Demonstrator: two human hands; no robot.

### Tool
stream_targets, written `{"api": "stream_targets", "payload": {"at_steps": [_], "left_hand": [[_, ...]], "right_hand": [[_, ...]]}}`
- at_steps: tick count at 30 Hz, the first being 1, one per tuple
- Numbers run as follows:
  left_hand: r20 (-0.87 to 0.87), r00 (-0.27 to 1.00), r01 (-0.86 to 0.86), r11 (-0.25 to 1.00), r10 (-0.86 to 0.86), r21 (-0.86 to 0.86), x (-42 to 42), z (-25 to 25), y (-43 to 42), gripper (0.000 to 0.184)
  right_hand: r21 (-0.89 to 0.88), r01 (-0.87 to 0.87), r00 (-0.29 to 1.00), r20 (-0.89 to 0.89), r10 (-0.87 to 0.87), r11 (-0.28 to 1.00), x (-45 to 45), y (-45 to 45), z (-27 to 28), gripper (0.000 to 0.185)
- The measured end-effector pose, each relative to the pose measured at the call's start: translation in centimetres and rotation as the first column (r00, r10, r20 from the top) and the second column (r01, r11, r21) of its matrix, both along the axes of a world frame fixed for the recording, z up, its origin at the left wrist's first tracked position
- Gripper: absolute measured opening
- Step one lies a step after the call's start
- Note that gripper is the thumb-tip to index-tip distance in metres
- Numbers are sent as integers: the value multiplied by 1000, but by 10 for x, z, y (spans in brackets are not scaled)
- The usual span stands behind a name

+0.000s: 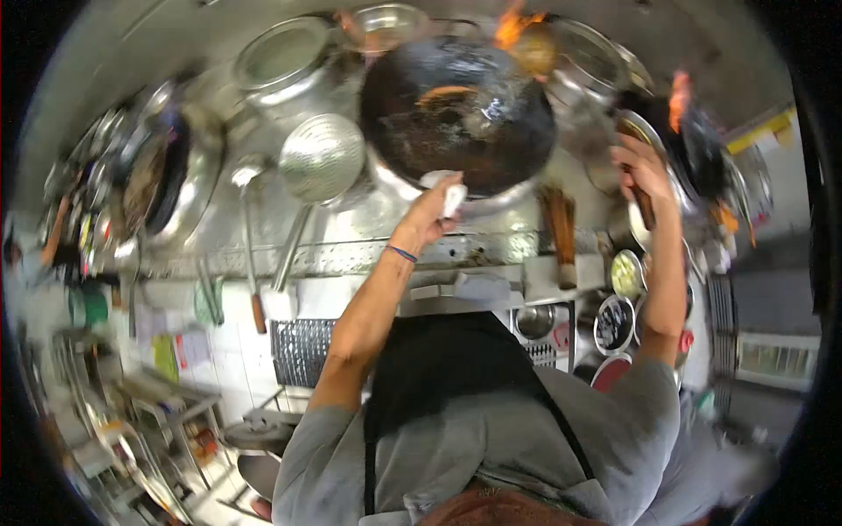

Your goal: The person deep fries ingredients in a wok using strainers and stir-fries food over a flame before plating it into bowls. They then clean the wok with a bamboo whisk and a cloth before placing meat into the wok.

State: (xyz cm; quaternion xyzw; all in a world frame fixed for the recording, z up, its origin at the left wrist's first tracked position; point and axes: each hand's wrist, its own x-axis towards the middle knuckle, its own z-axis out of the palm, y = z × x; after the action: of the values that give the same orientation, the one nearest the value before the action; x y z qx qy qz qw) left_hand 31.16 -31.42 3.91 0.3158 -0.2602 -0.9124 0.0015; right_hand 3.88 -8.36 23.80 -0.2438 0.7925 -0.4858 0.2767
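My left hand (427, 216) is closed on a folded white cloth (453, 198) at the near rim of a large dark wok (456, 131). The cloth touches the rim, and the wok sits on the stove with a little liquid or shine inside. To the right, my right hand (647, 173) is wrapped round the brown wooden handle (646, 210) of a long tool. Its working end is blurred, so I cannot tell its kind. A second dark wok (702, 153) with a flame at it stands just right of that hand.
Left of the wok lie a perforated skimmer (322, 158) and a ladle (248, 210). Lidded pots (285, 60) and flames (515, 28) are behind. A bamboo brush (561, 232) lies near the front edge, with ingredient bowls (614, 323) at right. Another person (39, 259) stands far left.
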Motion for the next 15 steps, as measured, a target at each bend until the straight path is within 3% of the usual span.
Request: {"api": "stream_targets", "payload": {"at_steps": [2,3,4,6,7,8,10,11,13,14,15], "left_hand": [[-14,999,-41,997,40,-69,26,11,6,40],[-21,999,-47,988,44,-148,42,21,8,41],[148,976,-127,972,157,-197,50,28,15,38],[172,971,-83,905,168,-417,88,46,23,36],[148,956,-100,754,254,-649,104,15,25,37],[106,941,-94,548,323,-831,120,-40,23,39],[128,908,11,284,398,-959,149,-55,33,43],[203,884,91,270,421,-958,164,-24,45,45],[256,869,184,204,424,-961,188,-9,54,51],[238,885,195,148,401,-970,197,-16,54,54],[222,900,203,90,376,-975,203,-25,56,57]], "right_hand": [[93,-15,966,-255,38,996,-82,-12,-34,47],[93,-103,961,-247,123,990,-107,-23,-34,42],[-28,-54,960,-276,44,998,-152,-35,-62,34],[115,69,852,-523,1,991,-249,-57,-104,31],[171,174,818,-574,-45,970,-240,-69,-91,28],[193,174,870,-490,-59,966,-260,-79,-98,25],[245,175,947,-308,-95,953,-316,-90,-121,22],[161,180,980,-118,-163,970,-297,-94,-108,18],[-226,262,915,368,-167,938,-300,-91,-104,15],[-378,357,811,579,-83,854,-305,-89,-101,14],[-453,329,759,649,54,829,-328,-87,-105,14]]}}
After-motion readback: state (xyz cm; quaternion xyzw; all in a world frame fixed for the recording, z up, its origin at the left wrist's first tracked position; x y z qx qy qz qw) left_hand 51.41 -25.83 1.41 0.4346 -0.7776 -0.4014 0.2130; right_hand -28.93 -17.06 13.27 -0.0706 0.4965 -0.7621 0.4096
